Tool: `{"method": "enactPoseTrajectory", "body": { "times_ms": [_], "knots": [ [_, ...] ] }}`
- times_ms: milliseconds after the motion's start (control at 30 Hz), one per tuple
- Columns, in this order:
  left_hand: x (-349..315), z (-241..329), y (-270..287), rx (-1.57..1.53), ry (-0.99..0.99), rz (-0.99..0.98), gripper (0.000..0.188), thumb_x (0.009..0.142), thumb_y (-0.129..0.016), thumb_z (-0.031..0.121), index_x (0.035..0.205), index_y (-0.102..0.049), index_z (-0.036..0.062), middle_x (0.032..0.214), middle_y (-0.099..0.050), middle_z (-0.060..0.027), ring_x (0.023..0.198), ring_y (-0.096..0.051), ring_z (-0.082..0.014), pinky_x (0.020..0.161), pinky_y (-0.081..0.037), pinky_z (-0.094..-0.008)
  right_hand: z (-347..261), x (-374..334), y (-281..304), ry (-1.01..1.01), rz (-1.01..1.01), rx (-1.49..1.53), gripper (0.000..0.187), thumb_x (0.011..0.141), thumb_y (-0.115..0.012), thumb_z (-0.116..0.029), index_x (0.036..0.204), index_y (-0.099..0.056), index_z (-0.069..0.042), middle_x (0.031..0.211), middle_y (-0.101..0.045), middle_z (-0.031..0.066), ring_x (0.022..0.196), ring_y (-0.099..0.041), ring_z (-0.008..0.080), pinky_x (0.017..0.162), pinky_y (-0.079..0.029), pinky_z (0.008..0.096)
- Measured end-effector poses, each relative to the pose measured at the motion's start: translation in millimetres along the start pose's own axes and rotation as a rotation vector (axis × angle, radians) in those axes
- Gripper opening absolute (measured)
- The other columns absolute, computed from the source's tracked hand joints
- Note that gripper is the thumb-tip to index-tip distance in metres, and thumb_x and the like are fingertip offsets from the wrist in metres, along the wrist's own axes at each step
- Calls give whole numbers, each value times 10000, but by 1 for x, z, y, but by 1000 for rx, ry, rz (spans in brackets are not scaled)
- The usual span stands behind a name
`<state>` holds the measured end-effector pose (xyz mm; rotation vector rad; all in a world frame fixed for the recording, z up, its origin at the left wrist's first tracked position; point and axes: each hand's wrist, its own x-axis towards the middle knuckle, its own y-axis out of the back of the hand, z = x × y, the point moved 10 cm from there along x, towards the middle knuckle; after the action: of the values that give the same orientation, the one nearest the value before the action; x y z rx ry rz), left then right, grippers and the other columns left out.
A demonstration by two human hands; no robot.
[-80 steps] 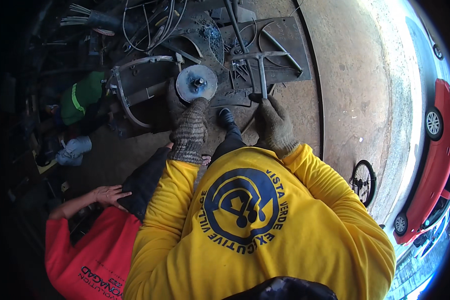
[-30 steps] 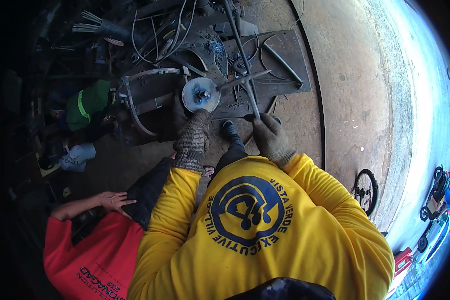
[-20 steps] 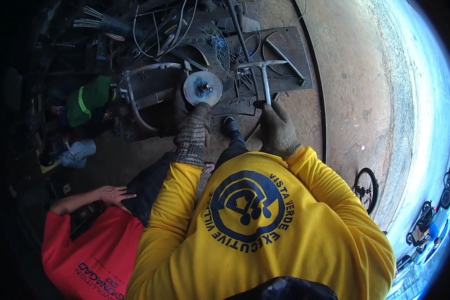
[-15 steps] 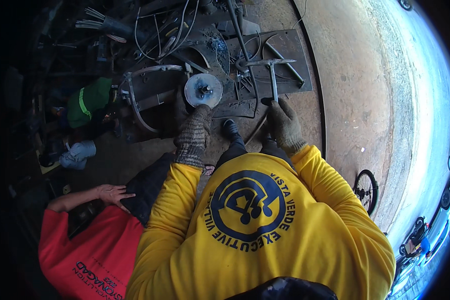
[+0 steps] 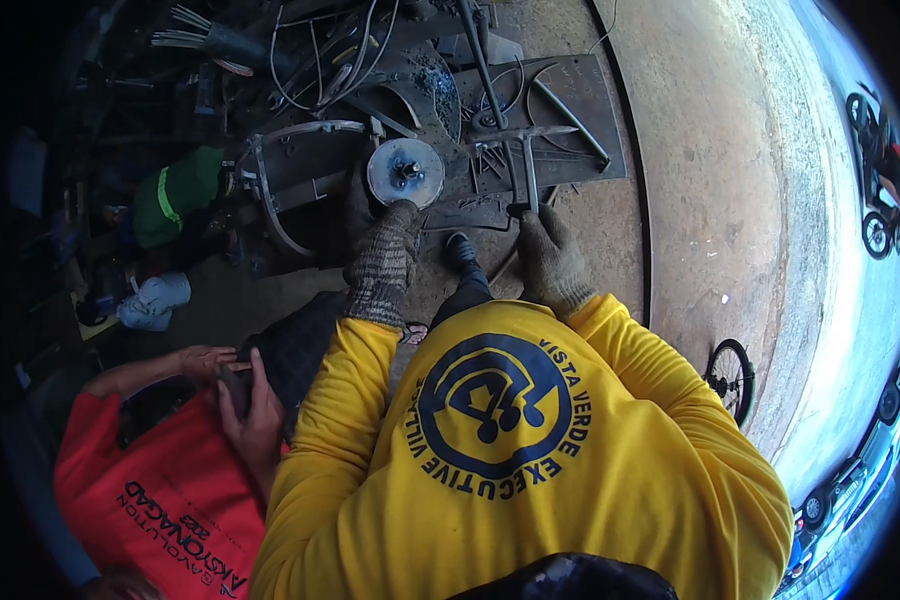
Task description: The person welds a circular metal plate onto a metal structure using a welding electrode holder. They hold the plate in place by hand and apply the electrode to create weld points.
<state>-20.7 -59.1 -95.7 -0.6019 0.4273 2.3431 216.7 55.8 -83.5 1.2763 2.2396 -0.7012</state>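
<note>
My left hand (image 5: pixel 386 258), in a knitted grey-brown glove, is closed on the near edge of a round metal disc (image 5: pixel 388 172) with a dark hub sticking up at its centre; the fingers are partly hidden beneath it. In my gloved right hand (image 5: pixel 552 258) is a chipping hammer (image 5: pixel 530 178), gripped by the lower handle. Its pointed head lies crosswise above a dark metal plate (image 5: pixel 588 100), to the right of the disc and apart from it.
A curved metal frame (image 5: pixel 260 185) stands left of the disc. Cables (image 5: pixel 360 60), rods and scraps crowd the far side. At my left a person in a red shirt (image 5: pixel 165 485) sits close. A bicycle wheel (image 5: pixel 732 382) is at the right, and a motorcycle (image 5: pixel 882 180) farther off.
My right hand and the hammer have shifted slightly left and nearer the disc. The person in red has brought both hands together. A motorcycle has appeared at the far right.
</note>
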Motion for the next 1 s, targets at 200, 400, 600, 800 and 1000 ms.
{"method": "enactPoseTrajectory", "body": {
  "times_ms": [200,400,600,800,1000],
  "knots": [
    [-4,2,3,-21,1,14,499,927,-718,213,1358,-532,42,1222,-626,-93,1039,-618,-168,844,-528,-316,-7,-1,-10,72,-106,-199,325,1049,-544,-313,1191,-627,-33,740,-553,0,631,-515,89,563,-416,254],
    [-8,6,7,-57,-2,28,499,929,-722,216,1356,-532,42,1219,-626,-92,1035,-618,-166,839,-528,-313,-6,6,4,66,-32,-126,327,1055,-532,-311,1201,-630,-36,732,-542,-19,621,-499,83,554,-405,252],
    [-10,26,13,-82,-86,48,578,900,-741,220,1390,-491,44,1273,-591,-111,1103,-581,-192,898,-490,-327,-8,6,-6,73,-106,-314,359,1045,-541,-350,1203,-633,-41,758,-565,12,682,-542,121,620,-451,289],
    [-26,111,47,125,-427,139,741,841,-776,227,1459,-408,50,1384,-519,-150,1244,-507,-245,1021,-416,-358,-5,1,-11,56,-132,-346,365,1042,-543,-353,1214,-636,-45,777,-590,31,696,-562,134,635,-463,298],
    [-28,105,8,565,-447,-36,908,782,-811,234,1527,-325,55,1495,-447,-188,1385,-433,-299,1145,-343,-388,-8,1,-14,49,-134,-411,377,1043,-532,-354,1229,-636,-44,787,-602,42,704,-580,144,639,-468,304]
  ]
}}
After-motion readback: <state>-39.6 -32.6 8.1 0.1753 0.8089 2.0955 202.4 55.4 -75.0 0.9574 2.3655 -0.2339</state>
